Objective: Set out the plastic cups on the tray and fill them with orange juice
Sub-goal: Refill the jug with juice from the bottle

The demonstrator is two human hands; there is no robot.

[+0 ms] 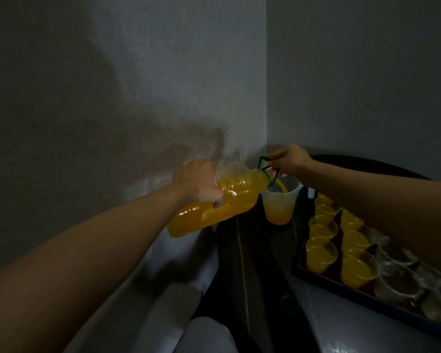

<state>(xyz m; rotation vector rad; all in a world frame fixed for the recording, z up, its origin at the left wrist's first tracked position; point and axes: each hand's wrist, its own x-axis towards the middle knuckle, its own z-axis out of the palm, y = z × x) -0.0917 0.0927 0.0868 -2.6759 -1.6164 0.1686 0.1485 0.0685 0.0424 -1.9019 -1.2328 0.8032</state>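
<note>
So, going from the left: one left hand (196,182) is gripping the one big juice bottle (209,212) from above, fingers wrapped over its middle and thumb tucking under, and it's holding it tipped nearly flat with the neck pointing right. The right hand (289,159) is up at the neck, pinching the green carry loop (261,163) between thumb and curled fingers. A stream of orange juice (282,186) is coming out of the mouth and falling into the one translucent plastic jug (278,207), which is sitting on the dark counter just beside the tray and is only holding juice in its bottom part. One green cap (289,304) is lying on the counter nearer the camera. Further right, one dark tray (323,281) is carrying the cups: I'm counting about seven filled cups (321,256), four in the left row and three in the next, with the right forearm covering more. Beyond those, several clear empty cups (392,281) are standing, too blurry to count.
</note>
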